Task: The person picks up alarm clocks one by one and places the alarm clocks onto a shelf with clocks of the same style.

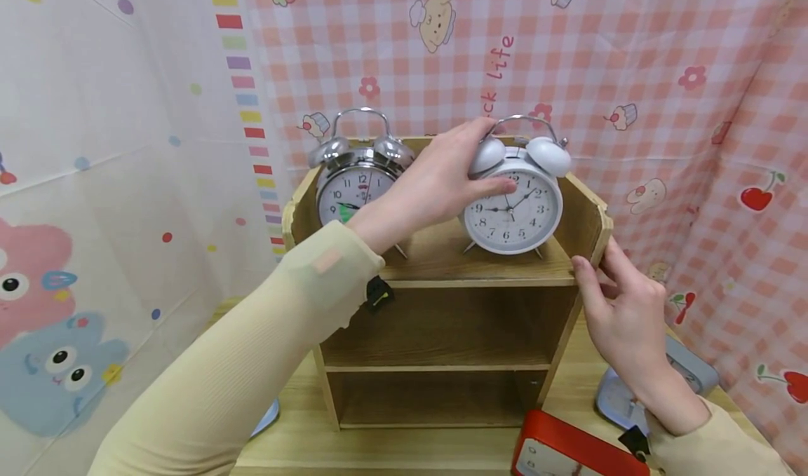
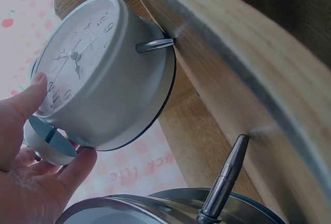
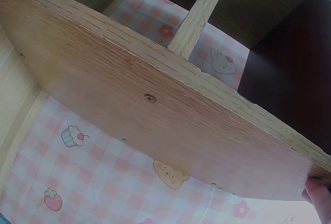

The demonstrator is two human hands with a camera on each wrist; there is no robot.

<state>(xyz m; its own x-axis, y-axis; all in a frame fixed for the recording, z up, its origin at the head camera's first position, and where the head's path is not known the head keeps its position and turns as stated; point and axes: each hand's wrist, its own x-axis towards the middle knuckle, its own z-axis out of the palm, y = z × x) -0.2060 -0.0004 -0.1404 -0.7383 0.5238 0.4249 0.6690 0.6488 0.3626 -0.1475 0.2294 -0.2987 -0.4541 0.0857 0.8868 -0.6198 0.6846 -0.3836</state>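
Thumb over the dial (image 1: 499, 227), fingers behind one bell (image 1: 487, 156) — that's how the left hand (image 1: 435, 178) has hold of the white alarm clock (image 1: 530, 234), its thin metal legs (image 2: 155, 45) on the top board (image 1: 435, 262) of the wooden shelf (image 1: 473, 284). Right hand (image 1: 625, 315) is clasped on the shelf's side panel (image 1: 587, 216), thumb at the front, fingers on the outside.

Honestly the clock looks fairly light, hard-shelled and a bit slick; I wouldn't squeeze the dial. Bells could wobble too, so the round body or the wire handle (image 1: 520, 117) seems a safer hold.

Room-wise, the side panel is close on one side, the silver clock (image 1: 337, 185) sits apart on the other, and the printed curtain (image 1: 379, 27) hangs behind. Straight up looks easiest. Just mind the front edge — a slip there could mean a drop toward the red clock (image 1: 581, 441) on the table (image 1: 379, 455).
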